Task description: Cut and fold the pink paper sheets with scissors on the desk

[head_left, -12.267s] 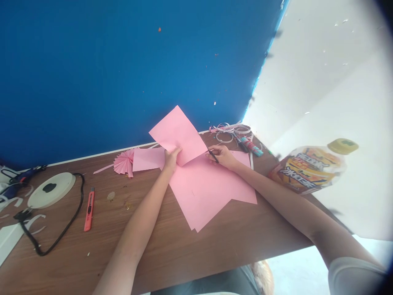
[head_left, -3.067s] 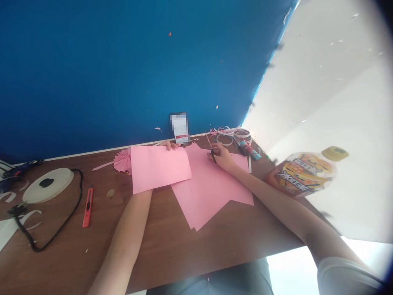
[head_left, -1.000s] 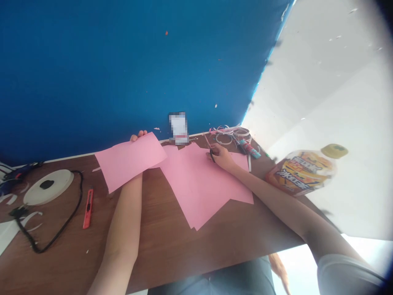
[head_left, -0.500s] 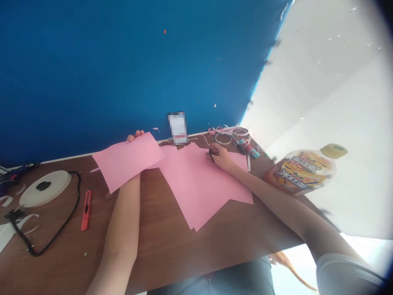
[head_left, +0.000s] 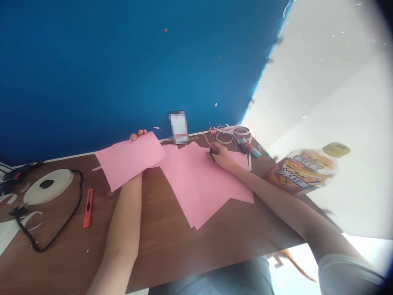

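Observation:
My left hand [head_left: 138, 134] grips a sheet of pink paper [head_left: 132, 157] from behind; only its fingertips show over the top edge. The sheet is raised and tilted above the table's left half. In my right hand [head_left: 221, 155] is a pair of scissors [head_left: 211, 151], the fingers closed round the dark handles and the blades pointing up toward the wall. That hand rests over more pink sheets [head_left: 199, 188], which overlap flat on the brown table [head_left: 166, 246]. The scissors are apart from the raised sheet.
A red utility knife [head_left: 88, 208] and a round white disc with a black cord [head_left: 50, 187] lie to the left. Paper strips [head_left: 229, 130] and a teal-and-red tube [head_left: 250, 147] sit at the back right. A large drink bottle [head_left: 303, 170] stands right. A phone-like object [head_left: 179, 128] leans on the wall.
The view has shifted slightly, so the scene sits a little further right. Both hands keep their holds on the paper and the scissors.

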A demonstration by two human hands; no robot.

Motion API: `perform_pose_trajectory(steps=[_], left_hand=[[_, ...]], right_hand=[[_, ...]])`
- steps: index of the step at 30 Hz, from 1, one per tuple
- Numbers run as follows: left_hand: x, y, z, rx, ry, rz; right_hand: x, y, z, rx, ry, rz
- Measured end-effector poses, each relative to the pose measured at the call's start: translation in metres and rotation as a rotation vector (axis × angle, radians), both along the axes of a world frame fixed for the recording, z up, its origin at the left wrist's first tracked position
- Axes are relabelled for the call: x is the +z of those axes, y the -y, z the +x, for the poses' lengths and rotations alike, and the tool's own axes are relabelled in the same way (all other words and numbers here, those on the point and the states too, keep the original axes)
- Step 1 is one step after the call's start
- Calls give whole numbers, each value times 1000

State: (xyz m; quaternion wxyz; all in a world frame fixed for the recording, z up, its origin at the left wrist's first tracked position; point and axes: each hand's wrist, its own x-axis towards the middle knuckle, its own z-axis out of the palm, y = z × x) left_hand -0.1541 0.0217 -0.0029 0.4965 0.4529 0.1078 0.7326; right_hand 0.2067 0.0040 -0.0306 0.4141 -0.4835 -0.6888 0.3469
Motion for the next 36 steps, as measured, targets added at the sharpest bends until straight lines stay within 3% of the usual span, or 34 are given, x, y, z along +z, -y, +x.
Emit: perform_pose_trajectory(steps=[4, 11, 20, 25, 29, 32, 36], left_hand=[[3, 1, 3, 11, 13, 3], [10, 7, 7, 139, 0, -77], [13, 10, 10, 107, 10, -49], [6, 6, 9, 63, -67, -68], [12, 17, 19, -65, -192, -134], [19, 30, 27, -88, -231, -178], [19, 29, 24, 3, -322, -332]], right_hand=[[3, 3, 0, 0, 6, -8], [8, 5, 0, 12, 13, -11], [11, 6, -2, 16, 10, -28], [4, 2, 1, -145, 84, 49], [0, -2, 3, -293, 78, 92], [-1, -2, 3, -314, 85, 101], [-2, -2, 3, -279, 101, 84]])
